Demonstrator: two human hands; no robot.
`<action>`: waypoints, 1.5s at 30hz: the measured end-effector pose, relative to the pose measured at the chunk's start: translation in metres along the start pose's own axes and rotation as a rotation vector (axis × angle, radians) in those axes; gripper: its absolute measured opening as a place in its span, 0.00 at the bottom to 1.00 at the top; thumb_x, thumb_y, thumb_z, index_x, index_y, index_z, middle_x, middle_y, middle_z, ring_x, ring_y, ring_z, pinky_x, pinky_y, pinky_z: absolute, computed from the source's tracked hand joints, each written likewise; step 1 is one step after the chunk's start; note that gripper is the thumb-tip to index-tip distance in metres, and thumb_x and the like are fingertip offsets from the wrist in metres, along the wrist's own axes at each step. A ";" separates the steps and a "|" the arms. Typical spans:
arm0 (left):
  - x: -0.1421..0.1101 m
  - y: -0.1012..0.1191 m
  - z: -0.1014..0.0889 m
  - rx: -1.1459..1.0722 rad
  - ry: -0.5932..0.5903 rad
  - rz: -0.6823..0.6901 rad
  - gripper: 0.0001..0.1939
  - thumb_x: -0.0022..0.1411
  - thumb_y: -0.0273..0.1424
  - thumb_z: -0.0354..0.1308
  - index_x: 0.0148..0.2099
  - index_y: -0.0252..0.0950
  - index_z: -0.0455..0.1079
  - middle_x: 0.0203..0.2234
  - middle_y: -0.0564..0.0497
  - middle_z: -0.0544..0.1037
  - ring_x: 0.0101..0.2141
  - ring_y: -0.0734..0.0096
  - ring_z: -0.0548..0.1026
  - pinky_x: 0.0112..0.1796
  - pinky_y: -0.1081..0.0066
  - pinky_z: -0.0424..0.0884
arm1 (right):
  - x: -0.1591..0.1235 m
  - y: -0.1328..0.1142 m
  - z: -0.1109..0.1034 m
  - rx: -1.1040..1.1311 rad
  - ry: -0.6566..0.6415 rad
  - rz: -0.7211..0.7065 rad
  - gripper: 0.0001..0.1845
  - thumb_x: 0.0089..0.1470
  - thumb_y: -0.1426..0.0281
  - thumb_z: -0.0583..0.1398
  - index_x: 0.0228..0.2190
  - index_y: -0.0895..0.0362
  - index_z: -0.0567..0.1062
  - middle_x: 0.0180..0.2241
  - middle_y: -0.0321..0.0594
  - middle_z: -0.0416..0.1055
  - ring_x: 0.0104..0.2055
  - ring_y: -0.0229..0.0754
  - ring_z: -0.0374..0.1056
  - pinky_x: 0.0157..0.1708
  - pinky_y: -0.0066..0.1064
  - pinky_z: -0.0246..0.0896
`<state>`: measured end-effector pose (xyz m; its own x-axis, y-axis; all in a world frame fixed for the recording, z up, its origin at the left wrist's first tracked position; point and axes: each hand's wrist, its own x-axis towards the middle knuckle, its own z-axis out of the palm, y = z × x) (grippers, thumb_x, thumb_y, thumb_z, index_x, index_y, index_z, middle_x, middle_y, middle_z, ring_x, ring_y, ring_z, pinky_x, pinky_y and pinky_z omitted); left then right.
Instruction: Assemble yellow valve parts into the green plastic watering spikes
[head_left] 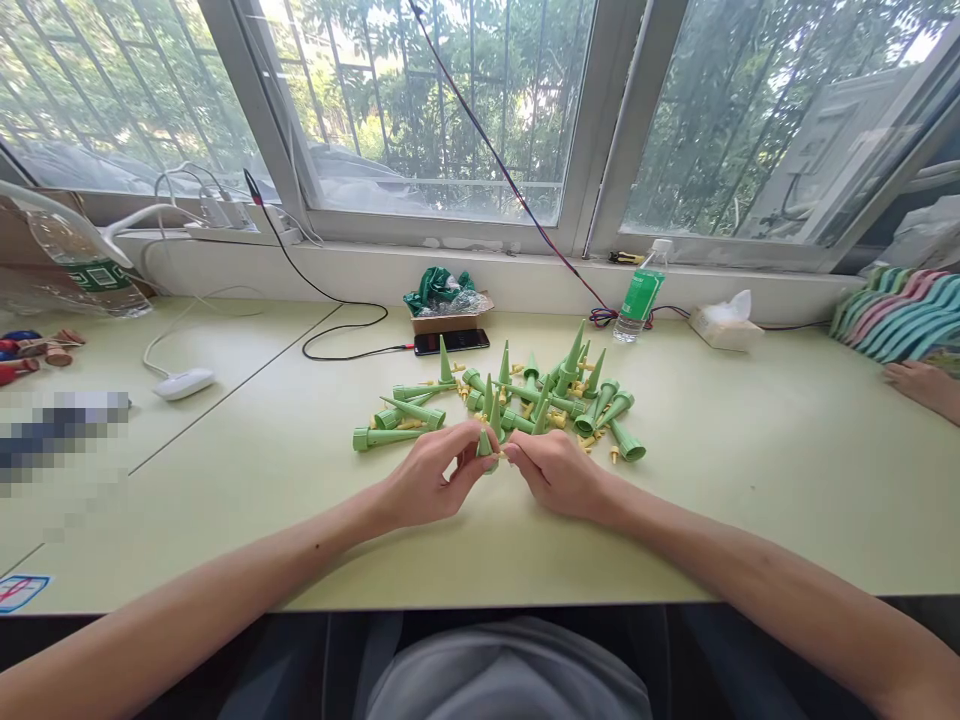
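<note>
My left hand (431, 475) pinches a green plastic cone spike (484, 443) between thumb and fingers, its tip upward. Just beside it, my right hand (561, 475) is closed on a small yellow nozzle piece (503, 455), held against or very near the spike's side; the exact contact is too small to tell. Right behind both hands spreads a loose pile of similar green cone spikes (571, 368), some upright and others lying on their sides. Small yellow nozzle pieces (614, 454) are scattered among them.
Behind the pile lie a phone (451, 342) on a cable and a small box (442, 324). A water bottle (639, 300) and tissue pack (724, 325) stand along the back. At left rests a white device (184, 384). Another person's hand (922, 387) is at far right.
</note>
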<state>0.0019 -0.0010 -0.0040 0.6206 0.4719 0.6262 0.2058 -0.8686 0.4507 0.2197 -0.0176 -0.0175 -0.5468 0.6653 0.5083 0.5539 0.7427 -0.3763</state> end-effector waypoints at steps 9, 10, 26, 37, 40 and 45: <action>0.001 0.002 0.001 0.037 0.020 0.007 0.03 0.68 0.24 0.55 0.44 0.36 0.67 0.26 0.54 0.72 0.23 0.78 0.67 0.27 0.76 0.67 | 0.002 0.001 0.003 -0.009 0.065 0.017 0.20 0.70 0.66 0.46 0.25 0.55 0.63 0.19 0.31 0.58 0.20 0.34 0.50 0.24 0.27 0.44; 0.001 0.002 0.001 0.043 0.026 -0.003 0.03 0.68 0.25 0.55 0.44 0.36 0.67 0.24 0.56 0.70 0.22 0.78 0.66 0.26 0.77 0.66 | 0.002 0.001 0.003 0.005 0.080 0.020 0.20 0.70 0.66 0.47 0.26 0.55 0.64 0.20 0.31 0.59 0.20 0.34 0.52 0.24 0.27 0.45; 0.009 0.009 -0.001 -0.132 0.129 -0.192 0.02 0.68 0.29 0.55 0.41 0.36 0.65 0.26 0.54 0.69 0.20 0.80 0.63 0.23 0.76 0.68 | 0.001 0.001 0.003 -0.020 0.221 -0.092 0.10 0.69 0.68 0.52 0.49 0.56 0.68 0.34 0.42 0.78 0.27 0.37 0.71 0.29 0.27 0.63; 0.005 0.003 -0.001 -0.178 0.027 -0.184 0.04 0.69 0.31 0.55 0.41 0.36 0.64 0.21 0.58 0.61 0.19 0.80 0.59 0.21 0.77 0.63 | 0.002 0.005 -0.001 -0.142 0.145 -0.184 0.07 0.70 0.68 0.52 0.44 0.56 0.68 0.27 0.36 0.76 0.23 0.35 0.69 0.23 0.27 0.49; 0.005 0.003 -0.001 -0.201 0.024 -0.204 0.05 0.69 0.32 0.55 0.41 0.37 0.65 0.20 0.59 0.59 0.18 0.79 0.59 0.21 0.77 0.62 | 0.001 0.004 -0.002 -0.173 0.139 -0.185 0.07 0.70 0.69 0.51 0.43 0.56 0.68 0.28 0.37 0.76 0.24 0.36 0.69 0.23 0.27 0.47; 0.007 0.004 -0.003 -0.248 0.023 -0.233 0.06 0.70 0.34 0.55 0.41 0.37 0.65 0.19 0.60 0.58 0.18 0.79 0.57 0.20 0.77 0.63 | 0.001 0.002 -0.003 -0.214 0.126 -0.182 0.10 0.72 0.67 0.49 0.45 0.57 0.68 0.32 0.39 0.74 0.26 0.35 0.67 0.23 0.27 0.48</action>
<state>0.0049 -0.0014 0.0038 0.5609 0.6590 0.5011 0.1479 -0.6754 0.7225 0.2225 -0.0157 -0.0152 -0.5744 0.4985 0.6493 0.5813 0.8068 -0.1053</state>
